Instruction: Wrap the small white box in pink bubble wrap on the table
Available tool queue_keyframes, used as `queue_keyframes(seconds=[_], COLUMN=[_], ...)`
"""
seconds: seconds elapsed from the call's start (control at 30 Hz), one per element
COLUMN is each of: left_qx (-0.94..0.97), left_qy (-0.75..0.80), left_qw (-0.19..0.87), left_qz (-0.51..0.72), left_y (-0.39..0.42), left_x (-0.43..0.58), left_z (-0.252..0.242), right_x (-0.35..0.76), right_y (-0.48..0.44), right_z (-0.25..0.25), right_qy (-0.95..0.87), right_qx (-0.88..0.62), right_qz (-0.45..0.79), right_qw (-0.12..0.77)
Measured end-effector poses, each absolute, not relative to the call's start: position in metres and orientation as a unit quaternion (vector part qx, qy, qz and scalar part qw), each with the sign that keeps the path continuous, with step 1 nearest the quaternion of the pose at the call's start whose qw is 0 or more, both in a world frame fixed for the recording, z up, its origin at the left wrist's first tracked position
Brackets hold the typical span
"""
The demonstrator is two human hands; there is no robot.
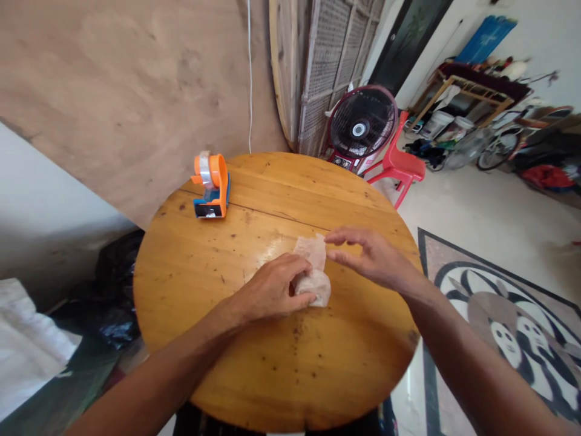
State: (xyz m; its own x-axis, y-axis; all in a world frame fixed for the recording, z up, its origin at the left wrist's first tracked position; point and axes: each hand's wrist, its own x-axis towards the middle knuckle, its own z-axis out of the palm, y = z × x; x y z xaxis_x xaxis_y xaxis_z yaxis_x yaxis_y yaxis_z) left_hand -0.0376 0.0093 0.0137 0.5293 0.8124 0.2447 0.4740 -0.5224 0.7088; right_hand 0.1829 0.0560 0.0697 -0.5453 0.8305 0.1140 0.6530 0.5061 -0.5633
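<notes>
A small rounded bundle in pale, translucent wrapping rests on the round wooden table. My left hand is closed around its left side, thumb at the near edge and fingers over the top. From the bundle's far side a loose flap of the wrapping lies flat on the wood. What the wrapping contains is hidden. My right hand is just right of that flap, thumb and fingers apart with nothing between them; whether a fingertip touches the flap's corner I cannot tell.
An orange and blue tape dispenser with a roll of clear tape stands at the table's far left. Beyond the far edge are a dark red fan and a red plastic chair. A panda-patterned rug lies on the floor at right.
</notes>
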Motion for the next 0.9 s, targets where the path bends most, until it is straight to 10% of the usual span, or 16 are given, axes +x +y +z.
queue_keyframes(seconds=[0.3,0.57,0.9], left_qx=[0.829,0.837,0.845], left_qy=[0.387,0.383,0.369], left_qw=[0.29,0.282,0.267], left_qz=[0.282,0.268,0.281], left_y=[0.007,0.006,0.006], left_x=[-0.037,-0.038,-0.037], left_z=[0.016,0.015,0.016], right_x=[0.114,0.13,0.154], right_y=[0.08,0.104,0.119], right_z=[0.083,0.099,0.091], right_qy=[-0.873,-0.856,-0.832], right_qx=[-0.473,-0.482,-0.506], right_qz=[-0.079,0.057,0.214], right_qw=[-0.089,-0.18,-0.076])
